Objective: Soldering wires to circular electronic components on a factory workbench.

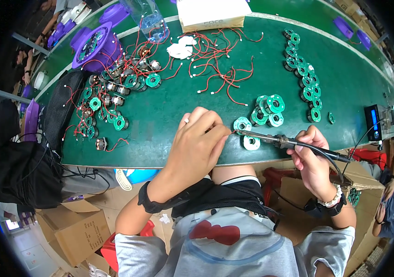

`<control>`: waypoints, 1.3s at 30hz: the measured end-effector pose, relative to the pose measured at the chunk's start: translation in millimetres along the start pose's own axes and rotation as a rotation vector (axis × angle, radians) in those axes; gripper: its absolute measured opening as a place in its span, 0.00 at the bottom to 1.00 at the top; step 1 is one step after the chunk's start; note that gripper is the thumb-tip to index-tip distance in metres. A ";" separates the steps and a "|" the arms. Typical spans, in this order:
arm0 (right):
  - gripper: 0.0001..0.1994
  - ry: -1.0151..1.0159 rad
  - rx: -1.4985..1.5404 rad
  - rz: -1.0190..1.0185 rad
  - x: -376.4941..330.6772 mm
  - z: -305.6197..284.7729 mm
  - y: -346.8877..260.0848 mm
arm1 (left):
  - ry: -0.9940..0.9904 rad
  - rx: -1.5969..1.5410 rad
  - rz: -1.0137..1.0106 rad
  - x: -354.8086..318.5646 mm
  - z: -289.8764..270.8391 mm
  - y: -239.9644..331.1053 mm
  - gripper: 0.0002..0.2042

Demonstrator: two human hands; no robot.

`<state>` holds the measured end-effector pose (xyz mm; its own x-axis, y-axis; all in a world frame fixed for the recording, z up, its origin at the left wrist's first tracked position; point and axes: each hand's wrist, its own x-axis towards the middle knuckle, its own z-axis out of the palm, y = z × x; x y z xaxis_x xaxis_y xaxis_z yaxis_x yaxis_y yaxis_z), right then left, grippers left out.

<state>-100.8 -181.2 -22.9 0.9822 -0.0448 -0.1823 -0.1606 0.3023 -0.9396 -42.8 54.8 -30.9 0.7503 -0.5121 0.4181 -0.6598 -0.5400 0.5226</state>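
Note:
My right hand grips a soldering iron like a pen, its tip pointing left. That tip meets the lower edge of a green round circuit board with a hole in its middle; whether it touches is too small to tell. Close by the tip, my left hand is closed in a pinch on a thin red wire. A white connector pokes out between its fingers. Just below the iron lies another round board, and a small pile of boards sits behind.
Loose red wires spread across the green table before a white box. At left are wired motors, a purple housing and a black bag. A row of boards and a soldering station stand right.

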 end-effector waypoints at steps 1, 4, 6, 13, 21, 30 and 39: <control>0.08 0.001 -0.002 0.003 0.0 0.1 0.1 | 0.000 0.001 0.000 -0.1 -0.8 0.4 0.05; 0.08 0.013 0.016 -0.013 -0.8 -0.6 -0.4 | -0.015 0.028 0.032 1.4 -3.3 1.9 0.06; 0.08 0.010 0.021 -0.012 -0.2 -0.2 -0.9 | -0.024 0.056 0.049 1.8 -4.4 1.3 0.06; 0.08 0.008 0.027 -0.025 -0.9 0.9 0.7 | -0.021 0.050 0.013 2.2 -3.1 1.5 0.03; 0.08 0.006 0.015 0.000 -1.5 1.8 1.5 | -0.015 0.040 0.013 1.2 -2.4 0.8 0.04; 0.08 0.011 0.018 -0.009 -0.9 4.0 2.8 | -0.014 0.051 0.022 2.7 -3.3 2.3 0.05; 0.08 0.010 0.041 -0.008 0.2 5.1 -0.8 | -0.041 0.073 0.018 5.0 -7.5 3.9 0.06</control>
<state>-100.0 -176.6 -20.7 0.9824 -0.0565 -0.1781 -0.1487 0.3406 -0.9284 -41.4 55.1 -21.2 0.7367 -0.5487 0.3952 -0.6758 -0.5767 0.4590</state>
